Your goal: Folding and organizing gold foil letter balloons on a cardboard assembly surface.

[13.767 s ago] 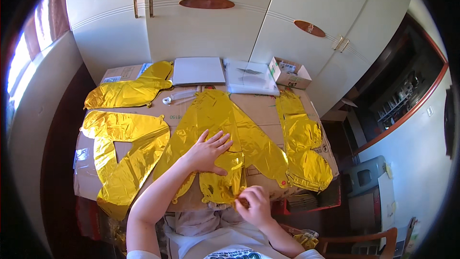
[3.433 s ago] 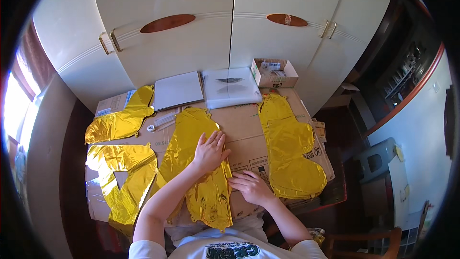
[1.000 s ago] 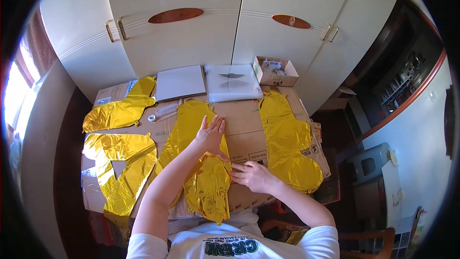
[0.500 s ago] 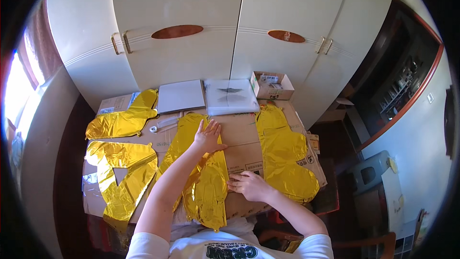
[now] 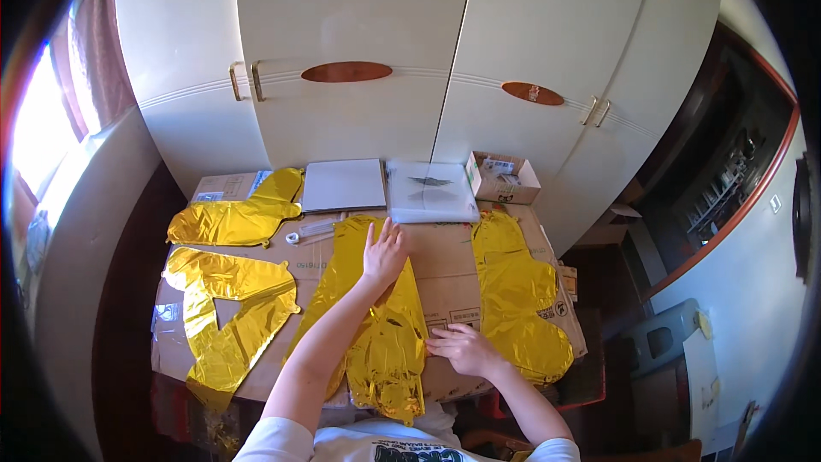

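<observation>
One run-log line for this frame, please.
left hand: flat on middle foil balloon | right hand: at its right edge | table: three other gold balloons, two booklets, small box

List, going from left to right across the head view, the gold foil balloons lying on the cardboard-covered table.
Triangle-holed gold balloon → middle gold balloon, pressed flat under the left hand, with the right hand at its right edge → rounded gold balloon on the right.
</observation>
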### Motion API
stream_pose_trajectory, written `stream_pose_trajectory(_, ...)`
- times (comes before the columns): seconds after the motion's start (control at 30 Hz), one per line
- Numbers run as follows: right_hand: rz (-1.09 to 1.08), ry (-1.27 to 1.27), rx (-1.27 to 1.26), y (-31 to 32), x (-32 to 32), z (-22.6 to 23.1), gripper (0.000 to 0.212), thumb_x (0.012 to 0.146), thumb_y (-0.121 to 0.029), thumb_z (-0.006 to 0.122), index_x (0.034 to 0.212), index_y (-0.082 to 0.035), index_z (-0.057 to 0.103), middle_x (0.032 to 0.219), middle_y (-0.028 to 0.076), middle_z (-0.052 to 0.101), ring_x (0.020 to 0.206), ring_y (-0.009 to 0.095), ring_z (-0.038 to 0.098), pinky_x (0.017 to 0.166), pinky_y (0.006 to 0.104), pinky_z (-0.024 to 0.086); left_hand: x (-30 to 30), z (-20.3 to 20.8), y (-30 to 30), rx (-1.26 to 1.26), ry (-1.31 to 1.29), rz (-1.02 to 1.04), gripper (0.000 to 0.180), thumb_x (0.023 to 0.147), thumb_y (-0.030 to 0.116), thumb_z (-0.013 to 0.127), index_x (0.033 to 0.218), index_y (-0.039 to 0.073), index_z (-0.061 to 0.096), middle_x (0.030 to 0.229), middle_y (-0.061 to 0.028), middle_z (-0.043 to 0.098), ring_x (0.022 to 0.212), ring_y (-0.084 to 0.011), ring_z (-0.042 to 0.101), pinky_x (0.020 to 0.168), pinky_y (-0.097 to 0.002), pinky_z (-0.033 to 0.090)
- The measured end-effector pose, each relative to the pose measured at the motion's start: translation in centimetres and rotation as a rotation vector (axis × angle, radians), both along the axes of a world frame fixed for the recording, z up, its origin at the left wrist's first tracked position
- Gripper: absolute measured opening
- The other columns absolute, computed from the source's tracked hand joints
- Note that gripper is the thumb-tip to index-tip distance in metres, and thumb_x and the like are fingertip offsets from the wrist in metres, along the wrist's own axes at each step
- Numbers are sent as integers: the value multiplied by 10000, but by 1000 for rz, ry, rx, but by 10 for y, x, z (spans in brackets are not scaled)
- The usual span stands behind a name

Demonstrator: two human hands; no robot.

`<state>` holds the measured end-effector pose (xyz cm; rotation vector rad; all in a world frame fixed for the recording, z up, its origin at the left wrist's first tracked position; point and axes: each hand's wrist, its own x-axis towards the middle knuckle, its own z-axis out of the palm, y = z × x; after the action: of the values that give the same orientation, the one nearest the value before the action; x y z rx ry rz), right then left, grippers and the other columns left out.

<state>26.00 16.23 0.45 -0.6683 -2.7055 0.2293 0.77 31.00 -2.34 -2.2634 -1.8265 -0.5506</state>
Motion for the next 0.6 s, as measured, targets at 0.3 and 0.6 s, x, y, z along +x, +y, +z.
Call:
stream_pose_trajectory(0.3,-274,244,-197,15,-17,-10,368,907,-121,522,1264,-64,592,1324,125,572,1253,289,519,1073,443,380,-58,46,-94,-209,-187,54,601,909,395,550,1368,21,447,1486,-168,381,1411,-325,303,1145,-529,217)
stream_pose_trajectory(0.6,-422,-34,-48,61,-61,-32,550,1000,-360,399,1428,-14,386,1482,149,403,1399,283,337,1152,477,224,-87,12,-171,-255,-53,-49,668,879,471,586,1362,28,458,1456,-157,421,1384,-322,354,1113,-617,191)
